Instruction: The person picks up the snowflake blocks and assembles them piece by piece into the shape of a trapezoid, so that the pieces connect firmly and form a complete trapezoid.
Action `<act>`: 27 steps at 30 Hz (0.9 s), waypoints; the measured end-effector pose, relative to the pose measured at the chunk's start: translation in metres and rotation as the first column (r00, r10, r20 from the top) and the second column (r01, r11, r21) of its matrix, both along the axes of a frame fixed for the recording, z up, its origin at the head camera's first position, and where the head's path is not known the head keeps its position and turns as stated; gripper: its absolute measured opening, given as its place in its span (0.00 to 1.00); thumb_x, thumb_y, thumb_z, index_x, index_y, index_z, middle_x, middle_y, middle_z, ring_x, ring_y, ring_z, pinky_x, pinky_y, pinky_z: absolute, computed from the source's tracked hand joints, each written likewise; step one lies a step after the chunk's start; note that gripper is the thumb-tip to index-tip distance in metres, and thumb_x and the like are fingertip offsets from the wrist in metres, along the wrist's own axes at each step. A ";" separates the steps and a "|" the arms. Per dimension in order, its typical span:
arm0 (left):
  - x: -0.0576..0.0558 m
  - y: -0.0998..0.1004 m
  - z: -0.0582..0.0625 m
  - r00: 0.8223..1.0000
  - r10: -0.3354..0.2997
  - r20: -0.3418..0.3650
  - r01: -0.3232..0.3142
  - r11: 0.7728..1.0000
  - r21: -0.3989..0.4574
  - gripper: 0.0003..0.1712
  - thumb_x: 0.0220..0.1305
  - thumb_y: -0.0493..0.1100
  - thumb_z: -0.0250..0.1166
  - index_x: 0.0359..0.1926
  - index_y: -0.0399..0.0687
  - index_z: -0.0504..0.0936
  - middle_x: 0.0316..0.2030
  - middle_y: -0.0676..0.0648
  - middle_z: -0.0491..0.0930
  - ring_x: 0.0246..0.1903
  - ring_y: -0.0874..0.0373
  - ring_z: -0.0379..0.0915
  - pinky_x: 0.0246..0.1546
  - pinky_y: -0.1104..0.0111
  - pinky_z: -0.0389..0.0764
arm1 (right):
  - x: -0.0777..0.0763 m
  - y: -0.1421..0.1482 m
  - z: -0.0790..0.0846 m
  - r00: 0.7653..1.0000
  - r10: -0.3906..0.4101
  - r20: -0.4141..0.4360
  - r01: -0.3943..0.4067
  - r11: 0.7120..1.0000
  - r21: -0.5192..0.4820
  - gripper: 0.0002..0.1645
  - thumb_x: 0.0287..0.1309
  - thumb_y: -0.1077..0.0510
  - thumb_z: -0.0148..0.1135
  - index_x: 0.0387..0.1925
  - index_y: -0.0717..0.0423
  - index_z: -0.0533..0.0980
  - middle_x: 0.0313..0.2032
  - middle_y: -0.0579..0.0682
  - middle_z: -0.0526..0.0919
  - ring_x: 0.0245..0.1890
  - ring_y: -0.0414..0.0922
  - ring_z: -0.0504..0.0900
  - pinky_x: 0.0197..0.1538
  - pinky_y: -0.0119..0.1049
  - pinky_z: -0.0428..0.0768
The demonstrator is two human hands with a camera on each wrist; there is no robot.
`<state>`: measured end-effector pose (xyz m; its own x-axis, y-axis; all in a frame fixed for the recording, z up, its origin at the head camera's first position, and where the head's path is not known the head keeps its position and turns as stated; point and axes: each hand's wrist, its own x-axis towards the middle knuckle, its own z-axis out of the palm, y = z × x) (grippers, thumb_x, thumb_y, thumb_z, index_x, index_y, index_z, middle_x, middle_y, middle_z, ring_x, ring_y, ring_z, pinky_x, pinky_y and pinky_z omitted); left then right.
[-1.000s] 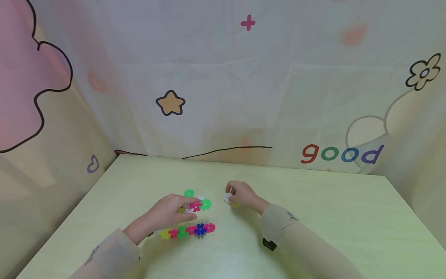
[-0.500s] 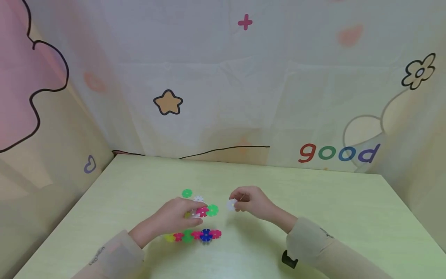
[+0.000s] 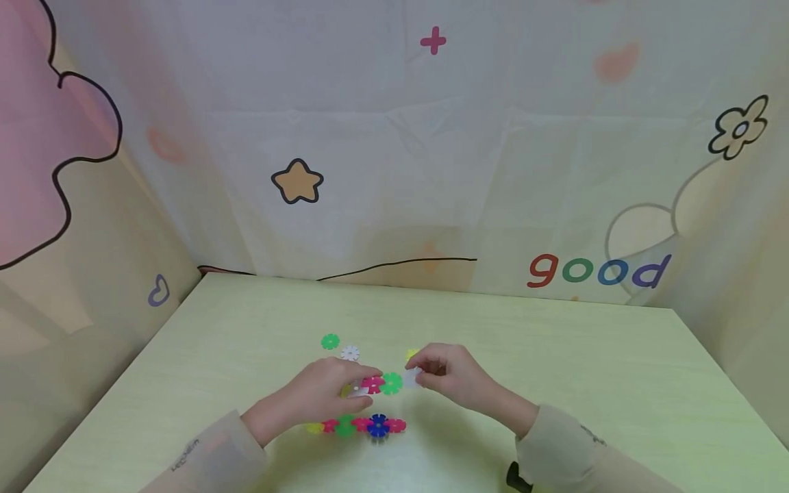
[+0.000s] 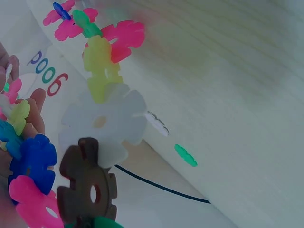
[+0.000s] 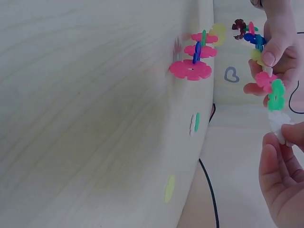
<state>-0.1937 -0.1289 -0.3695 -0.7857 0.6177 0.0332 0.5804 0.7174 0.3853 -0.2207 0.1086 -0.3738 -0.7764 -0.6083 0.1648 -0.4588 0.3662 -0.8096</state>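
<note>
My left hand [image 3: 314,390] grips a chain of coloured snowflake discs between thumb and fingers, with a pink disc [image 3: 372,385] and a green disc [image 3: 391,383] sticking out to the right. A white snowflake disc [image 5: 278,121] is pinched by my right hand [image 3: 459,376], its edge at the green disc; whether they are joined I cannot tell. Nearer me runs a row with a blue disc [image 3: 379,425], pink, green and yellow ones. In the left wrist view, a brown disc [image 4: 85,185] and a large whitish disc [image 4: 104,123] appear to link that row to the held chain.
Behind the left hand, a loose green disc [image 3: 330,341] and a loose white disc [image 3: 350,353] lie on the table [image 3: 555,363]. A loose yellow disc [image 3: 412,354] lies behind the right hand. Printed cloth [image 3: 370,137] stands around the table's back and sides.
My right hand has lifted the white disc from beside the yellow one and brought it nearer me, to the green disc. The left hand, its chain and the front row have shifted right and nearer me.
</note>
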 end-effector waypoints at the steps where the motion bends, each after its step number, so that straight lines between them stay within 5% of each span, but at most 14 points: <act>1: 0.000 0.001 0.000 1.000 -0.002 0.001 0.002 1.000 -0.002 0.22 0.57 0.52 0.59 0.52 0.51 0.75 0.22 0.60 0.75 0.17 0.68 0.63 0.37 0.72 0.75 | 0.001 0.000 -0.001 1.000 -0.003 -0.011 0.003 1.000 0.005 0.08 0.51 0.67 0.57 0.36 0.63 0.78 0.30 0.54 0.79 0.25 0.35 0.71 0.29 0.27 0.75; 4: 0.001 0.002 0.001 1.000 -0.014 -0.004 0.014 1.000 -0.001 0.22 0.57 0.51 0.59 0.52 0.50 0.75 0.27 0.59 0.79 0.21 0.68 0.68 0.39 0.71 0.75 | 0.003 0.001 -0.002 0.999 -0.002 -0.039 0.002 1.000 0.017 0.08 0.51 0.68 0.58 0.35 0.61 0.78 0.29 0.52 0.79 0.24 0.34 0.70 0.29 0.26 0.75; 9: 0.002 0.006 0.000 0.999 -0.032 -0.010 0.032 0.999 -0.013 0.22 0.57 0.51 0.59 0.52 0.50 0.75 0.44 0.54 0.80 0.42 0.63 0.76 0.42 0.68 0.76 | 0.007 0.000 -0.004 0.993 0.024 -0.114 -0.023 1.000 0.009 0.08 0.49 0.69 0.59 0.34 0.61 0.78 0.26 0.50 0.78 0.24 0.33 0.70 0.28 0.27 0.75; 20: 0.002 0.019 -0.013 0.996 -0.056 -0.072 0.059 0.997 0.052 0.25 0.55 0.55 0.60 0.50 0.46 0.76 0.28 0.58 0.79 0.28 0.70 0.72 0.35 0.75 0.75 | 0.018 -0.004 -0.007 0.959 0.034 -0.282 -0.046 0.998 -0.035 0.08 0.45 0.71 0.61 0.30 0.60 0.79 0.22 0.48 0.76 0.23 0.31 0.71 0.28 0.26 0.76; 27: 0.003 0.021 -0.015 0.994 -0.097 -0.054 0.103 0.987 0.121 0.24 0.56 0.52 0.60 0.50 0.41 0.76 0.20 0.61 0.72 0.19 0.73 0.63 0.29 0.81 0.70 | 0.019 -0.003 -0.009 0.956 0.024 -0.292 -0.047 0.996 -0.073 0.08 0.43 0.72 0.61 0.28 0.60 0.79 0.21 0.49 0.76 0.23 0.32 0.73 0.28 0.27 0.77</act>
<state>-0.1912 -0.1078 -0.3842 -0.7162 0.6816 0.1499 0.6663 0.6038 0.4376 -0.2012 0.1055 -0.3832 -0.6656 -0.6108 0.4289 -0.6904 0.2857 -0.6646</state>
